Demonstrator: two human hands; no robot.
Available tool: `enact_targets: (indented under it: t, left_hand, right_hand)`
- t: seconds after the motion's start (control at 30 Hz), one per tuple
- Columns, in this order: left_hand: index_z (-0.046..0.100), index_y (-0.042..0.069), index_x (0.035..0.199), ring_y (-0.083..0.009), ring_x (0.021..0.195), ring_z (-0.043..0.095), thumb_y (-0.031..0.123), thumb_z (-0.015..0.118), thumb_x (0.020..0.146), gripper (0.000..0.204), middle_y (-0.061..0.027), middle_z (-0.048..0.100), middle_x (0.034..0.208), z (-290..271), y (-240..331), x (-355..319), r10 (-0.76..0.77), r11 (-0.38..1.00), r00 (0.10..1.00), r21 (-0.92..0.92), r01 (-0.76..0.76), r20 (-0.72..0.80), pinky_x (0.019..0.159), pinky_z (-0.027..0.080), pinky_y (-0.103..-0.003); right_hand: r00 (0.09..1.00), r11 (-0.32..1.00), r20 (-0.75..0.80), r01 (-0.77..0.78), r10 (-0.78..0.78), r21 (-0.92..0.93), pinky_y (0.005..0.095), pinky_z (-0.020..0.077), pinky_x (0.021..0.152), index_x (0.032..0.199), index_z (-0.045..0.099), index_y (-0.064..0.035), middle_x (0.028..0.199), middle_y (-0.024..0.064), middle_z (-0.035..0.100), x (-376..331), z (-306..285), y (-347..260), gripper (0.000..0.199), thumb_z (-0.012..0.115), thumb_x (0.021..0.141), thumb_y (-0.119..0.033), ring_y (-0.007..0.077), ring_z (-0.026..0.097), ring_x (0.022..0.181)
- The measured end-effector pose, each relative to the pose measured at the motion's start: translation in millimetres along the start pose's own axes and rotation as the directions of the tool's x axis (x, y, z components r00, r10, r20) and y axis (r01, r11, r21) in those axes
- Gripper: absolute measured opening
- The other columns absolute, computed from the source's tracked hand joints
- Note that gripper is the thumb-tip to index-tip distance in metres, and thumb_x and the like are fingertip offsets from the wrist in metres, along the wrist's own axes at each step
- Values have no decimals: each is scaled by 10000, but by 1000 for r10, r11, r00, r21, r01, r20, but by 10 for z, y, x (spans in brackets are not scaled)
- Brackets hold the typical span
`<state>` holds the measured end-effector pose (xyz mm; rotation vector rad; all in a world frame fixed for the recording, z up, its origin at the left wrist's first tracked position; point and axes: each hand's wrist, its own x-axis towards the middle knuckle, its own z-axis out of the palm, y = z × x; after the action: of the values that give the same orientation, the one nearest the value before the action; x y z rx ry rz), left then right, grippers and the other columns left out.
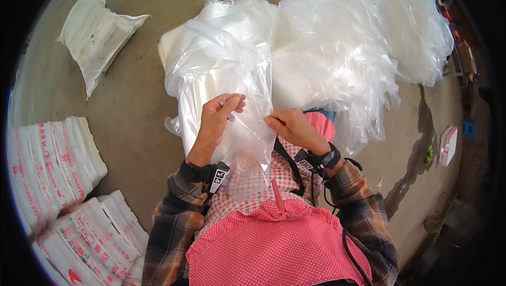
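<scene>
A clear plastic bag [249,138] hangs in front of me, its lower part over my checked clothing and its upper part lying on a stack of clear plastic bags [221,38]. My left hand [219,114] pinches the bag's film between thumb and fingers, near its middle. At the bag's right edge, my right hand [295,126] grips the film with thumb and forefinger. The two hands are a short way apart, with film stretched between them. Through the clear film the fabric beneath shows.
More clear plastic bags [332,49] lie heaped to the right of the stack. A white sack [97,35] rests on the concrete floor [137,83] at far left. White packs with red print [58,162] are piled at near left. A dark wet streak [414,162] runs across the floor at right.
</scene>
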<state>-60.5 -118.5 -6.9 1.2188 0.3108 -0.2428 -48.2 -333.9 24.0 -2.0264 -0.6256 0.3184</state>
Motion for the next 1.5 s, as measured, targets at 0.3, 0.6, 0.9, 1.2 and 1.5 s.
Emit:
enact_targets:
  t: [0.3,0.6,0.9,1.2,1.5]
  left_hand:
    - [660,31,807,-41,628,497,234,647,884,218,-19,634,752,-244,20,-61,11,994,1000,113,-12,6,552,372,-191]
    - [626,-16,1068,-96,720,488,334,614,890,393,-23,546,892,66,1046,-415,275,848,954,499,-180,-123,604,368,-224]
    - [572,-136,1089,-253,703,591,694,316,873,894,-226,597,962,437,1546,-1162,412,911,243,-399,-100,878,562,482,-390]
    - [597,-8,1070,-94,676,519,480,335,972,562,2,548,776,-328,749,-567,82,919,994,393,-46,-76,578,375,-224]
    - [644,-4,1027,-80,626,527,265,556,931,299,-13,622,740,-553,52,-194,45,957,998,288,-30,-44,537,364,-195]
  right_hand:
    - [998,994,-8,-55,56,97,394,385,507,755,548,10,633,200,512,-47,1,38,204,569,880,-151,374,490,552]
    - [998,995,15,-60,59,85,374,376,496,750,543,18,612,181,512,-41,-39,50,201,587,865,-141,342,465,521]
    - [985,978,46,-171,167,121,335,380,501,789,568,22,606,152,523,2,-5,-56,192,594,878,-146,231,466,496]
    - [990,980,31,-138,135,142,338,391,499,794,569,13,614,145,540,-32,12,2,183,601,871,-150,254,485,505]
    - [997,989,69,-26,36,-143,383,439,543,841,579,-24,698,143,595,18,-141,-49,156,604,856,-177,330,563,609]
